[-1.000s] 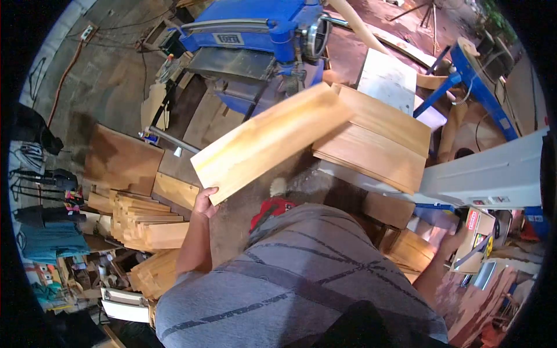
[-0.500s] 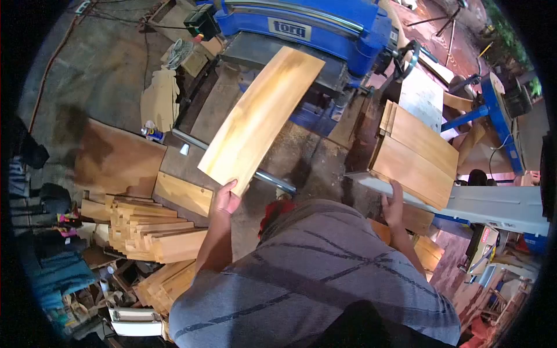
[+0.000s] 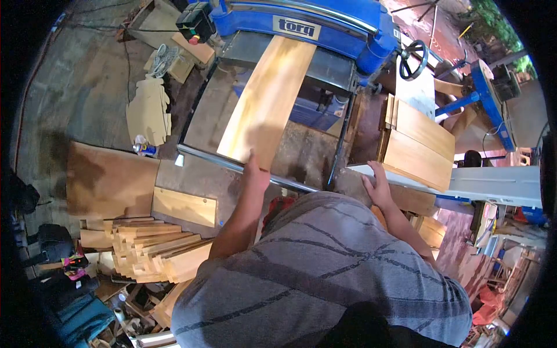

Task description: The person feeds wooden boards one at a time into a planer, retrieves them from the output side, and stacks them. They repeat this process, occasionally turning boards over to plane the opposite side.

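A long pale wooden board [image 3: 268, 98] slants across the roller frame, its far end at the mouth of the blue planing machine [image 3: 342, 26]. My left hand [image 3: 256, 172] grips the board's near end, thumb on top and the other fingers hidden beneath. To the right, my right hand [image 3: 378, 184] has its fingers spread and holds nothing. It is just left of a stack of wooden boards [image 3: 419, 152], near the stack's lower left corner.
A metal roller bar [image 3: 217, 162] crosses below the board. Several cut wood pieces [image 3: 151, 246] are piled at the lower left, near a brown sheet [image 3: 110, 180]. A black handwheel [image 3: 413, 60] juts from the machine's right side. A spray can [image 3: 145, 149] stands left.
The board has moved forward and lined up with the machine, its far end now at the opening. My left hand moved right with it. My right hand has come off the stack's edge and spread.
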Demonstrator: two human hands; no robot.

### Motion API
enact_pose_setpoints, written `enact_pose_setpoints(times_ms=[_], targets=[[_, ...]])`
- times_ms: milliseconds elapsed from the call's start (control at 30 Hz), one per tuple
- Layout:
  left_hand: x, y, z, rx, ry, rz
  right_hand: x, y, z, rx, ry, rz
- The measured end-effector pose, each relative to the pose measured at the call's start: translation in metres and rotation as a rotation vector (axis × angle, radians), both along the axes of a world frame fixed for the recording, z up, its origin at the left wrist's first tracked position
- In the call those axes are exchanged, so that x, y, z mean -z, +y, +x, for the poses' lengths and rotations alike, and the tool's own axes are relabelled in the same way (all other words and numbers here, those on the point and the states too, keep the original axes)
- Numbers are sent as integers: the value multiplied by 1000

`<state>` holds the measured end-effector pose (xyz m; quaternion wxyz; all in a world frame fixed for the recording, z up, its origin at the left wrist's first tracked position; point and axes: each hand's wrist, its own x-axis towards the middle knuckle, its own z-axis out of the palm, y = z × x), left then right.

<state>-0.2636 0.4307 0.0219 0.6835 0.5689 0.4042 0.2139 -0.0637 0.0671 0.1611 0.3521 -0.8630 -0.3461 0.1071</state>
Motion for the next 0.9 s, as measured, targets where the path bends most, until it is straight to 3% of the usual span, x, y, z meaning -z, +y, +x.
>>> enact_pose_setpoints(times_ms=[67, 433, 600, 633, 667, 733, 900], targets=[[-40, 2, 35, -421, -333, -746, 6, -9, -6, 29, -17, -40], [-46, 30, 109, -399, -327, -728, 54, -98, -39, 377, 115, -118], [-33, 31, 124, -336, -344, -594, 65, -117, -44, 396, 198, -201], [-28, 32, 121, -127, -550, -533, 61, -115, -44, 372, 197, -278], [-32, 33, 123, -85, -540, -549, 55, -111, -44, 349, 197, -353], [-45, 34, 133, -325, -172, -507, 57, -111, -39, 395, 177, -332], [-45, 42, 143, -223, -215, -556, 75, -127, -33, 481, 214, -275]])
